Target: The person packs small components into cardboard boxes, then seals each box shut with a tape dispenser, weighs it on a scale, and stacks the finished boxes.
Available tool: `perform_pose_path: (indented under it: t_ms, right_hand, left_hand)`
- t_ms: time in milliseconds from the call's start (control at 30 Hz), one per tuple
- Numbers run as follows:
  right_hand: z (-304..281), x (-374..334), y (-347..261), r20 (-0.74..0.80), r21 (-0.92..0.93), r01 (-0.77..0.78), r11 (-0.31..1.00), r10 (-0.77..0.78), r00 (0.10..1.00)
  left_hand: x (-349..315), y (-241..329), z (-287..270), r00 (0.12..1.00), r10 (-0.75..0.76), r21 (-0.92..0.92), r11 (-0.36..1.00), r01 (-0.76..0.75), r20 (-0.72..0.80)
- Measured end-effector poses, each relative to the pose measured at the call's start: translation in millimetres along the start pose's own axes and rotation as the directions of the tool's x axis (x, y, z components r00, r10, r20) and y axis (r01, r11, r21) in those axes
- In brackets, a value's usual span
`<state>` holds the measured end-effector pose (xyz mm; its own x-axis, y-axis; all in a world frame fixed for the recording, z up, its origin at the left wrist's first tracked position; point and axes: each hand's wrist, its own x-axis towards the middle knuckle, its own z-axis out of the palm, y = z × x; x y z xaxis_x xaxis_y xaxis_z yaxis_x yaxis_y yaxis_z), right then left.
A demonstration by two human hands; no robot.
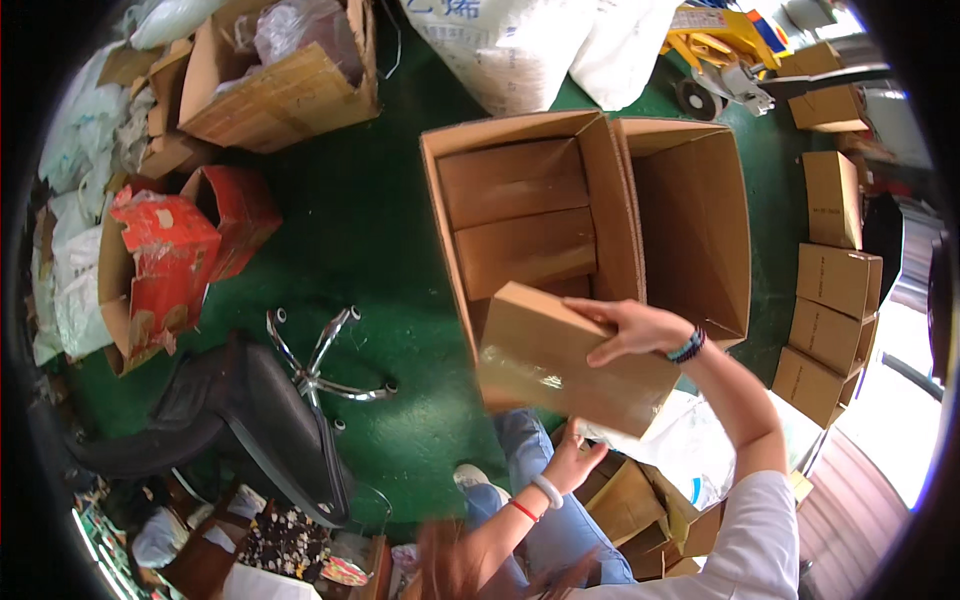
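A closed brown cardboard box with shiny clear tape hangs tilted over the near edge of a large open carton. Across its upper right edge my right hand grips it, the thumb on its broad face. Just below the box is my left hand, thumb and fingers apart, fingertips close to its lower edge; whether they touch it I cannot tell. Inside the large carton lie flat boxes side by side. A second open carton stands against its right side.
On the green floor, an office chair lies to the left. Torn red boxes and a carton of plastic bags stand farther left. White sacks and a yellow pallet jack are beyond. Several boxes line the right.
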<state>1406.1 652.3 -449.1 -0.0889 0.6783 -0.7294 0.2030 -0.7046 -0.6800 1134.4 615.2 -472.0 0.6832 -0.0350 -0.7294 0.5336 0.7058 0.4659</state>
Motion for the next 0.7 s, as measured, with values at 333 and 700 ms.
perform_pose_path:
  t_ms: [333,700]
  right_hand:
    - [3,139,38,0.377,-0.349,0.019,0.937,0.122,0.918]
    - [105,163,153,-0.311,-0.912,-0.132,0.388,-0.446,0.839]
  left_hand:
    - [-124,-95,-101,0.984,-0.169,0.004,0.985,0.17,-0.056]
    - [-200,-183,-103,0.962,0.025,0.216,0.976,0.036,-0.274]
